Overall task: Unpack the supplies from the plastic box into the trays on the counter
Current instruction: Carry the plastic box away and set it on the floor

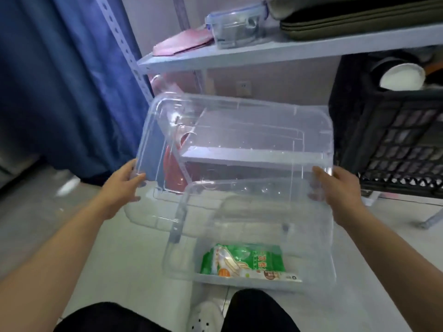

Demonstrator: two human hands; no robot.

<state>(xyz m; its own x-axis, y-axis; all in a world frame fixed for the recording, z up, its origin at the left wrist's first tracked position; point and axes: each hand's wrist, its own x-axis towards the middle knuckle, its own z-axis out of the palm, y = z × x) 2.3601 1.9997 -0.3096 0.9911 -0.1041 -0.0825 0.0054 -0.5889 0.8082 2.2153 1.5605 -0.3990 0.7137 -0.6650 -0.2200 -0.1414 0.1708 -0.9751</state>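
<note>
A clear plastic box sits on the pale floor in front of my knees. Inside it lies a green and white supply packet near the front wall. Above the box I hold its clear lid, tilted up towards the shelving. My left hand grips the lid's left edge and my right hand grips its right edge. Through the lid I see a red item on the low shelf.
A grey metal shelf unit stands ahead with a small clip-lid container, a pink cloth and dark flat cases. A black crate holding a white bowl sits at right. Blue curtain hangs at left.
</note>
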